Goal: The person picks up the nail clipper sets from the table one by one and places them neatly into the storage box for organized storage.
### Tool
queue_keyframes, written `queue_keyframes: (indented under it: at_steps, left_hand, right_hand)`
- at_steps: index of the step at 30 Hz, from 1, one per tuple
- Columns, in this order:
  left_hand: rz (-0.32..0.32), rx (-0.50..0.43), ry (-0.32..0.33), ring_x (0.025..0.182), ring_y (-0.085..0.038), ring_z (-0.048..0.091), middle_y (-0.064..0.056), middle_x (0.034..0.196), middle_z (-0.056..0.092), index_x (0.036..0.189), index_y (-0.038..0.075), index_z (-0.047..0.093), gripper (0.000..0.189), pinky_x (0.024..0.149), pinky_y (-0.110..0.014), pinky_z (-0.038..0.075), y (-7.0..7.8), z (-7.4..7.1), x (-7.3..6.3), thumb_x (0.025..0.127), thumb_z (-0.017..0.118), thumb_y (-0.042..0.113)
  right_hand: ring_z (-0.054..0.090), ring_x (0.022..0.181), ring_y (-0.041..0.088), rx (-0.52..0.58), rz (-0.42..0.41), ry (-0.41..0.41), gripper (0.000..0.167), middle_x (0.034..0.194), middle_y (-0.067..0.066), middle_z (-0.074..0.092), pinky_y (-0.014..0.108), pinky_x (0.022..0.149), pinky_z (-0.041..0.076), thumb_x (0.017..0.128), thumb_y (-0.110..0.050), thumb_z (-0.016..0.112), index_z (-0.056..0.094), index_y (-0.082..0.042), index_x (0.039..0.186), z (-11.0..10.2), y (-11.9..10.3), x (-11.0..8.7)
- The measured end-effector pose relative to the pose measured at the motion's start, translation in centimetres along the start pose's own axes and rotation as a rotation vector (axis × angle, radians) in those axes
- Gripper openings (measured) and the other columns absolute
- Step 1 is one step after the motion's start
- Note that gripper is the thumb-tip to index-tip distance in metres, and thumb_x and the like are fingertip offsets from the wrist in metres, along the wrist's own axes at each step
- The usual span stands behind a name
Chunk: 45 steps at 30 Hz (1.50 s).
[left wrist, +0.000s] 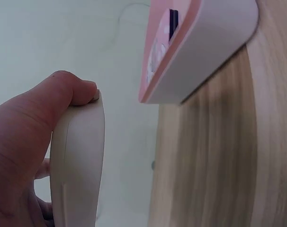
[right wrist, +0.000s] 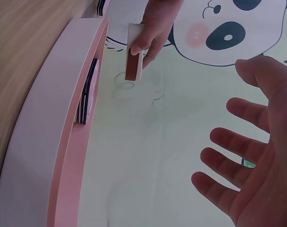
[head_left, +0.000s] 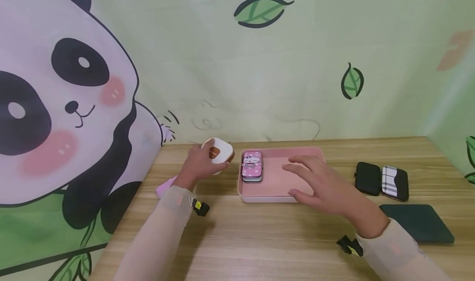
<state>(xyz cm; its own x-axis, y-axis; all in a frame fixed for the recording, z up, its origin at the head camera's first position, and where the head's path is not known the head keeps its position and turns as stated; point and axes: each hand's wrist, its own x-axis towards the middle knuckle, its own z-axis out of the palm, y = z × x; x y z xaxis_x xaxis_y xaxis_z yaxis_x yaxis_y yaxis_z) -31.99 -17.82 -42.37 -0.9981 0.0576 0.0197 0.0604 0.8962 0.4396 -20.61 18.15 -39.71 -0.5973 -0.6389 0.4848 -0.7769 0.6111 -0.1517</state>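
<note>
My left hand (head_left: 200, 163) grips a white rounded-square case (head_left: 224, 148) with a brown patch and brown edging, held above the table left of the pink tray (head_left: 285, 199). In the left wrist view the thumb presses on the edge of the case (left wrist: 79, 161), and a thin seam runs along its side. Inside the tray, at its left end, lies a pink polka-dot tin (head_left: 252, 165) with a cartoon animal on its lid. My right hand (head_left: 320, 184) hovers over the tray's right part, fingers spread and holding nothing (right wrist: 247, 156).
Right of the tray lie a black square case (head_left: 368, 178) and a black-and-plaid one (head_left: 395, 183) side by side. Nearer, a dark green flat slab (head_left: 417, 223) sits partly behind the right forearm. A purple item (head_left: 165, 186) shows beside the left wrist. A printed cloth backdrop (head_left: 208, 66) stands behind the table.
</note>
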Motion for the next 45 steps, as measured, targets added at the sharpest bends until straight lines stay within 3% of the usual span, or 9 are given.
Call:
queue_keyframes:
  at_steps: [7,21,27,35,45]
  left_hand:
    - [0.027,0.004,0.025,0.115,-0.030,0.043,-0.018,0.139,0.042,0.157,0.024,0.032,0.100,0.088,-0.046,0.051,1.1,-0.3,-0.2,0.075,0.076,0.060]
    - [0.068,0.003,0.012,0.116,-0.031,0.044,-0.019,0.142,0.042,0.158,0.026,0.031,0.103,0.087,-0.045,0.052,3.1,-0.9,-0.8,0.073,0.076,0.063]
    - [0.072,0.003,0.011,0.117,-0.033,0.044,-0.020,0.144,0.040,0.158,0.026,0.031,0.102,0.086,-0.045,0.053,3.8,-0.8,-1.1,0.073,0.077,0.061]
    - [0.095,0.031,0.021,0.119,-0.032,0.044,-0.020,0.146,0.039,0.158,0.026,0.031,0.103,0.088,-0.044,0.054,4.3,-0.7,-1.2,0.073,0.076,0.063]
    - [0.124,-0.004,0.015,0.118,-0.031,0.044,-0.020,0.145,0.040,0.158,0.026,0.032,0.104,0.088,-0.045,0.054,4.4,-0.2,-1.6,0.072,0.078,0.062]
  right_hand:
    - [0.051,0.127,0.030,0.004,-0.017,0.021,0.053,0.138,0.013,0.054,0.051,0.098,0.051,0.090,-0.031,0.071,0.056,-0.013,0.137,0.0,0.3,0.0]
    - [0.052,0.125,0.029,0.008,-0.015,0.028,0.053,0.135,0.014,0.055,0.051,0.098,0.051,0.089,-0.028,0.072,0.058,-0.010,0.136,0.0,0.7,-0.1]
    - [0.051,0.127,0.030,0.003,0.018,0.012,0.052,0.137,0.012,0.055,0.052,0.099,0.050,0.089,-0.027,0.072,0.058,-0.011,0.136,-0.2,0.7,-0.2]
    - [0.048,0.130,0.028,-0.003,0.030,0.011,0.053,0.140,0.011,0.053,0.050,0.102,0.049,0.089,-0.029,0.073,0.057,-0.012,0.136,-0.2,1.0,-0.1]
    - [0.046,0.132,0.030,-0.003,0.086,0.025,0.053,0.141,0.012,0.052,0.052,0.104,0.047,0.089,-0.028,0.074,0.058,-0.009,0.136,-0.1,1.5,-0.2]
